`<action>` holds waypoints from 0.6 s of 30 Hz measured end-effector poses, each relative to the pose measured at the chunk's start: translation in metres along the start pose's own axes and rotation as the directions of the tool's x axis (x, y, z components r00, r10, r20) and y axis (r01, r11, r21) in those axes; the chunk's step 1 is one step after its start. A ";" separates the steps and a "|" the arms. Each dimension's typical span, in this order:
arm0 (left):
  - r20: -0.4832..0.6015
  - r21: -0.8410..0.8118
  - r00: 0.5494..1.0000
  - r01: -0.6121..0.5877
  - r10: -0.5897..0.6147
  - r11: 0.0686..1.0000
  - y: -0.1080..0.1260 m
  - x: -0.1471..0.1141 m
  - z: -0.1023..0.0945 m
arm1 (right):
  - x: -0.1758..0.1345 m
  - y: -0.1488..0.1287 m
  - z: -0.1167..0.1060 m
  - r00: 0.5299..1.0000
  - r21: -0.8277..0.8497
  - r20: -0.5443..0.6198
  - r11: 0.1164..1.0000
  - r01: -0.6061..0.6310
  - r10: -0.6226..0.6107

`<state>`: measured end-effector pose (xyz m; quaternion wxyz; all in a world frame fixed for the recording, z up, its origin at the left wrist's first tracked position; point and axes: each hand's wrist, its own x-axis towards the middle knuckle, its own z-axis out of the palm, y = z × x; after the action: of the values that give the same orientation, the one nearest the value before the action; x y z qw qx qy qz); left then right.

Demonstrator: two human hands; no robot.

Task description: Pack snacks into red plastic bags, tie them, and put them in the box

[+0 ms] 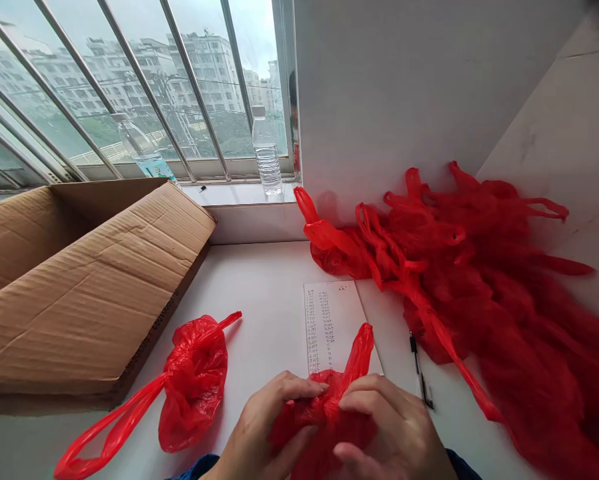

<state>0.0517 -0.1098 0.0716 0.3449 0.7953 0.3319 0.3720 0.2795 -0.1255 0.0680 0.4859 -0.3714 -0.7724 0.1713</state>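
Both hands are at the bottom middle, over the near edge of a handwritten sheet of paper (339, 313). Between them is a red plastic bag (357, 353), one handle sticking up. My left hand (269, 420) pinches the bag's gathered top from the left. From the right, my right hand (392, 420) grips the same bunched plastic near a knot or twist. What the bag holds cannot be seen. To the left lies another red plastic bag (197, 380), knotted at its neck, its long handle loop stretching toward the lower left.
A large open cardboard box (89, 287) stands at the left. Many red plastic bags (459, 253) are heaped along the right. A black pen (419, 370) lies right of the paper. Two plastic bottles, one upright (266, 153) and one tilted (142, 147), are by the barred window.
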 end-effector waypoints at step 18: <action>0.060 0.117 0.982 -0.184 0.178 0.976 -0.009 0.002 -0.001 | -0.014 0.012 0.015 0.967 -0.021 0.211 0.990 -0.139 0.140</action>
<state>0.0492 -0.1033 0.0657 0.2684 0.8507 0.2714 0.3614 0.2744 -0.1270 0.0445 0.3864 -0.4059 -0.7922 0.2415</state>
